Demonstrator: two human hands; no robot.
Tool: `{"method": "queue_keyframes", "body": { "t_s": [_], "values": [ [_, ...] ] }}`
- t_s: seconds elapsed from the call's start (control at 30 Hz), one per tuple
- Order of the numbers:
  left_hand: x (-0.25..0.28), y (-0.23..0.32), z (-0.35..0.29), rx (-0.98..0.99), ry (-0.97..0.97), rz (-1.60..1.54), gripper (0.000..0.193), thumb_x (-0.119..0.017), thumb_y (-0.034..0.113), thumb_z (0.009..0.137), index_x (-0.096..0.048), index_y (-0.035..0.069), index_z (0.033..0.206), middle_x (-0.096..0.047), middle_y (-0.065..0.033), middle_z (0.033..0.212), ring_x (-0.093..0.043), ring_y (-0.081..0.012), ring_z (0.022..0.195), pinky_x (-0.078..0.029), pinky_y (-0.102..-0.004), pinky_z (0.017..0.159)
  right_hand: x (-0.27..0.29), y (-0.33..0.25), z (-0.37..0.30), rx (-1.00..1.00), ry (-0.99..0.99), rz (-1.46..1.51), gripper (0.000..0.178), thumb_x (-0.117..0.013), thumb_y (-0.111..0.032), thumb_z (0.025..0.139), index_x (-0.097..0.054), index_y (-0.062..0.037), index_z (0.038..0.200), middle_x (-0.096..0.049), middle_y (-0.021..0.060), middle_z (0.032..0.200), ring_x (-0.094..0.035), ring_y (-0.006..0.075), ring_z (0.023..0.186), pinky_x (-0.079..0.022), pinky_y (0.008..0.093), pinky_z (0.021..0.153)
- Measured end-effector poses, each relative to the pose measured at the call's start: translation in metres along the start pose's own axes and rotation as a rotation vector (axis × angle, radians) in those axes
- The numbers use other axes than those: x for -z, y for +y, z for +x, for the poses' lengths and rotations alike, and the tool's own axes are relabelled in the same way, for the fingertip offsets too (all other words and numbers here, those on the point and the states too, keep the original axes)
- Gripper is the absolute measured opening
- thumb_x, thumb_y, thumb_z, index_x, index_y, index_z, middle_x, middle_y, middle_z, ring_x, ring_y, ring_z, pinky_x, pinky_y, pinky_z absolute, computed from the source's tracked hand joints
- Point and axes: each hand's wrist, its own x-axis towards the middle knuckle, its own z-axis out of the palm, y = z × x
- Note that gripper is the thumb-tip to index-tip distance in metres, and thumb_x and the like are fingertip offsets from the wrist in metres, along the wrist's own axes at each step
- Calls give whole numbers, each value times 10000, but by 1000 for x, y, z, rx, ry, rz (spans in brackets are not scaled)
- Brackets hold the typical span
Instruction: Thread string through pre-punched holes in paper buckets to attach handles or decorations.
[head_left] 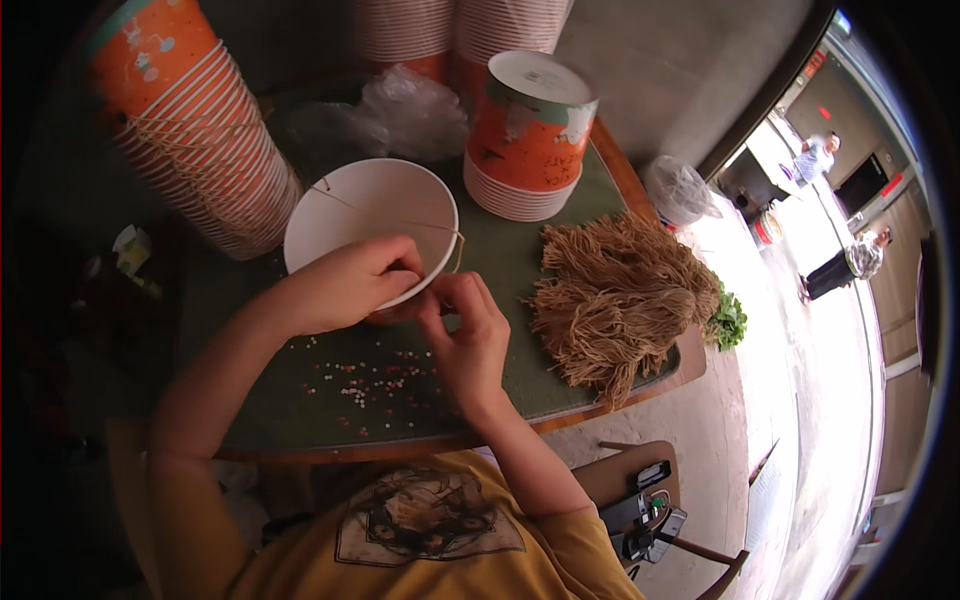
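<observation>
A round paper bucket (370,195), white inside, stands tilted toward me on the dark green table. My left hand (360,285) is closed over its near rim, fingers curled at the edge. A thin tan string (400,222) crosses the bucket's mouth, and a short end hangs over the right rim. My right hand (468,335) pinches close outside the near right rim, beside my left fingertips. What lies between its fingertips is hidden. To the right rests a large bundle of tan strings (620,300).
A tall stack of orange paper buckets (200,150) leans at the left. An upturned orange stack (530,140) stands behind. Crumpled clear plastic (405,110) lies between them. Small white and red paper dots (370,385) scatter near the table's front edge. A chair (625,480) holds devices.
</observation>
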Motion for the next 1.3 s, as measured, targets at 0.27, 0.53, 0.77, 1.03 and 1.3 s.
{"method": "queue_keyframes", "body": {
  "t_s": [0.27,0.53,0.77,1.03,1.3],
  "values": [
    [-8,-2,-3,-405,384,511,99,-502,107,968,-494,10,950,-567,-99,859,-565,-207,787,-465,-330,738,28,-3,8,-124,-101,18,140,-658,-106,891,-565,-56,982,-601,69,654,-571,122,549,-477,270,549],
    [-9,3,-2,-554,372,250,33,-544,25,940,-512,14,940,-546,-55,910,-551,-141,851,-456,-276,781,25,-14,38,-283,-337,135,114,-676,-128,899,-632,-39,957,-494,-73,661,-404,2,607,-340,195,532],
    [-12,-1,1,-251,68,-306,416,-538,25,951,-388,25,1339,-590,-85,1027,-562,-115,893,-490,-232,691,18,0,33,-433,-289,578,93,-628,-117,938,-618,-26,956,-618,-51,870,-531,0,814,-430,178,693],
    [-10,-5,12,-79,105,-290,231,-585,92,928,-546,15,1141,-614,-50,957,-571,-85,860,-474,-217,766,45,-5,47,-265,-356,254,207,-504,-65,964,-516,-49,1170,-558,-9,783,-487,49,684,-422,213,623],
    [-9,-2,17,-142,68,-380,131,-575,125,938,-594,25,1020,-608,-2,889,-555,-61,791,-464,-216,721,75,-34,84,56,-540,-3,234,-562,37,781,-565,-30,1005,-583,75,874,-587,176,743,-479,287,693]
  ]
}}
